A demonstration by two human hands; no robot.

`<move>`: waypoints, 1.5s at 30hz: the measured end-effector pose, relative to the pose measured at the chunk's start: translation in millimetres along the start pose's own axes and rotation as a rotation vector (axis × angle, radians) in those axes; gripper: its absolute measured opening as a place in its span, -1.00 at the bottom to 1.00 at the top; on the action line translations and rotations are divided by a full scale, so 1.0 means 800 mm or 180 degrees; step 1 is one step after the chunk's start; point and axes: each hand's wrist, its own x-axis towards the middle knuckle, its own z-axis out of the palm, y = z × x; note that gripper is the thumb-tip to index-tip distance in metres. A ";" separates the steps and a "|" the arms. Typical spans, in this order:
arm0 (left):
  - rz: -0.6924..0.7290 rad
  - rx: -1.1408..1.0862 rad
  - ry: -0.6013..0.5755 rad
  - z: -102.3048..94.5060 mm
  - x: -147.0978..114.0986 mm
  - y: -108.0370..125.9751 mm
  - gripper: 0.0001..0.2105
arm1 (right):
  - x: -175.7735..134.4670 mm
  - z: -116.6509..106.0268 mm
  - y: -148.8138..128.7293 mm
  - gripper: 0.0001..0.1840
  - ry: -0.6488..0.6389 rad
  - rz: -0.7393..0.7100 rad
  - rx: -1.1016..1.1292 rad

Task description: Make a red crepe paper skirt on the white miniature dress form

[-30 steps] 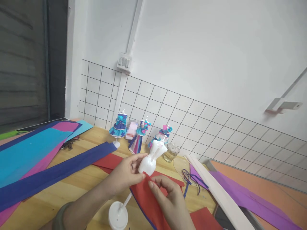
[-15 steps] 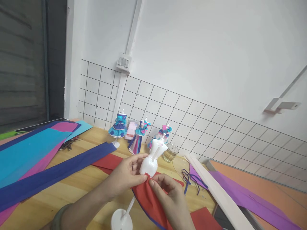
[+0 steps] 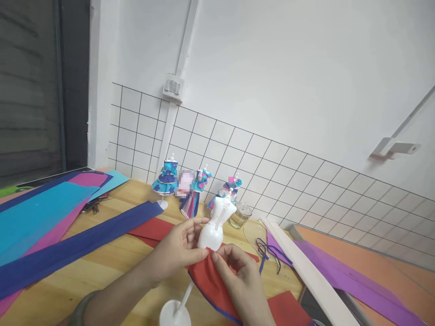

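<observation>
Dress form [image 3: 211, 236], miniature, white, tilted: at the left hand [image 3: 181, 242], whose fingers curl against its side, thumb pressed at the hip over the cloth edge. Its pole slants down to a round base [image 3: 175, 313], nearer the wearer than the left hand.

Red cloth [image 3: 215, 283], blue-edged, gathered: upper edge against the lower front of the form, pinched between thumb and forefinger of the right hand [image 3: 240, 276].

Navy strip [image 3: 81, 244], one: left of the left hand, on the table [image 3: 105, 262].

Red fabric [image 3: 147, 232], flat: behind the left hand, partly hidden.

Dressed forms, three, in blue, turquoise and pink: a ruffled one [image 3: 166, 179], a long-tailed one [image 3: 201, 181] and a bow-trimmed one [image 3: 231, 184], all beyond both hands.

Glass jar [image 3: 240, 218], pale yellow contents: beyond the right hand.

Blue cords [image 3: 261, 248], tangled: beyond and right of the right hand.
</observation>
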 end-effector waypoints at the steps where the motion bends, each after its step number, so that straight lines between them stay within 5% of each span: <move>1: 0.0012 0.0001 -0.0016 0.000 0.000 -0.002 -0.51 | 0.000 0.000 -0.001 -0.71 0.0002 0.0001 -0.0011; 15: -0.0143 0.0068 0.0325 0.010 -0.003 0.003 -0.56 | 0.001 -0.001 0.005 -0.72 0.0119 -0.0152 -0.0578; 18: -0.0172 0.0090 0.0503 0.006 0.000 0.002 -0.55 | -0.001 -0.006 0.008 -0.81 0.0263 -0.0668 -0.0807; 23: -0.0243 0.0035 0.0950 -0.003 0.006 -0.003 -0.46 | -0.008 -0.002 0.001 -0.64 0.0200 -0.2193 -0.1855; 26: -0.0259 0.0032 0.1026 -0.005 0.007 -0.003 -0.44 | -0.009 0.011 -0.001 -0.78 0.0321 -0.2855 -0.2539; 33: -0.0365 -0.0037 0.1047 -0.002 0.004 0.002 -0.43 | -0.009 0.036 0.009 -0.69 0.0809 -0.3534 -0.2909; 37: -0.0376 -0.0042 0.1082 0.000 0.004 0.006 -0.44 | -0.011 0.042 0.018 -0.66 0.0968 -0.3413 -0.2888; 45: -0.0367 -0.0044 0.1108 -0.004 0.006 0.000 -0.49 | -0.012 0.036 0.010 -0.75 0.0822 -0.3610 -0.2715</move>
